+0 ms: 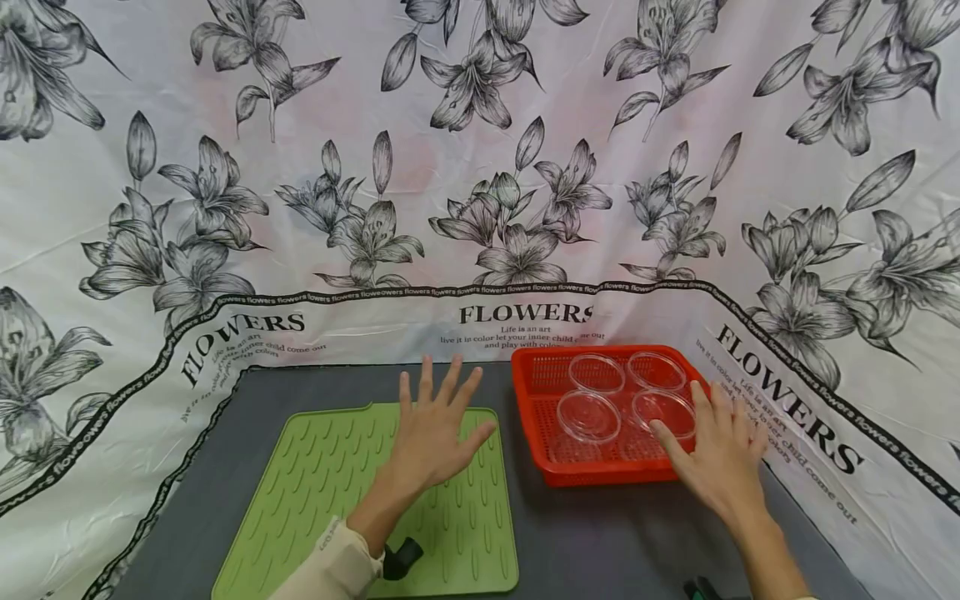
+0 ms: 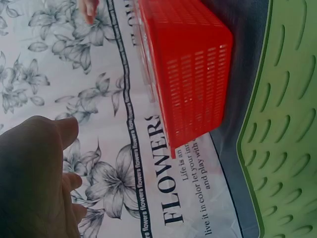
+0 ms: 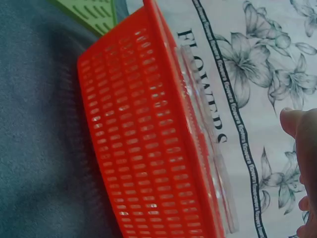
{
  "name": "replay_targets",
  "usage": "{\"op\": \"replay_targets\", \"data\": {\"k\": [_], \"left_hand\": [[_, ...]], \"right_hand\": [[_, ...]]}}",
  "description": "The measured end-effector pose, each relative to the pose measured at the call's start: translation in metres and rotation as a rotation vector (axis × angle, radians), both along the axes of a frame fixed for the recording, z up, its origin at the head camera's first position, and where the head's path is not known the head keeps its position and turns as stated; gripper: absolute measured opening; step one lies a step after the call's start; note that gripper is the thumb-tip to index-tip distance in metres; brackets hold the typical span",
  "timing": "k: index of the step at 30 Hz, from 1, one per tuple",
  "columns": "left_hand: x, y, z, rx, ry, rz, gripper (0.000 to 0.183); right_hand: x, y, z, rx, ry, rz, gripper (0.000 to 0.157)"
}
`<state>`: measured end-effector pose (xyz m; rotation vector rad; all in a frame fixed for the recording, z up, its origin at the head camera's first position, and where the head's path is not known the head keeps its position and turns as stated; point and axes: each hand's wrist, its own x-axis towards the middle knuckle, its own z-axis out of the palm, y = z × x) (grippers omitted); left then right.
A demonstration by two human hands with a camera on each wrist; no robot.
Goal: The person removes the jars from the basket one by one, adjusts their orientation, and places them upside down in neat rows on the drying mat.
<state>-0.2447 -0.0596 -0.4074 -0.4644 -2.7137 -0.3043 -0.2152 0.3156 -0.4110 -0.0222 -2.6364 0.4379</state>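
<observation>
My left hand is held over the green ridged mat, fingers straight and spread, holding nothing. Over the right front corner of the red basket hovers my right hand, its fingers also extended and its palm bare. Several round clear plastic containers with lids stand in the basket, their rims showing slightly above its edge in the right wrist view. The left wrist view shows the left hand apart from the basket; in the right wrist view the right hand is at the right edge.
The mat and basket lie side by side on a dark grey table. A white cloth with printed lilies and lettering hangs behind and along both sides. A small black and green object shows at the bottom edge near the right forearm.
</observation>
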Motion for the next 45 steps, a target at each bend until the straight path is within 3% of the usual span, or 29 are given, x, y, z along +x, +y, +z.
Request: {"op": "replay_targets", "data": {"k": [10, 20, 31, 39, 45], "left_hand": [[0.000, 0.000, 0.003, -0.009, -0.003, 0.026, 0.075], [0.003, 0.001, 0.001, -0.015, -0.014, 0.032, 0.074], [0.006, 0.018, -0.008, -0.008, -0.035, -0.039, 0.073], [0.010, 0.036, -0.013, -0.004, -0.034, -0.061, 0.072], [0.013, 0.043, -0.016, -0.052, -0.035, -0.051, 0.073]], "right_hand": [[-0.015, -0.031, -0.014, -0.017, -0.036, 0.048, 0.091], [-0.030, -0.051, -0.025, -0.011, -0.010, 0.081, 0.099], [-0.035, -0.061, -0.035, 0.019, -0.032, 0.065, 0.102], [-0.040, -0.066, -0.037, -0.003, -0.062, 0.090, 0.108], [-0.041, -0.068, -0.040, 0.003, -0.076, 0.095, 0.107]]}}
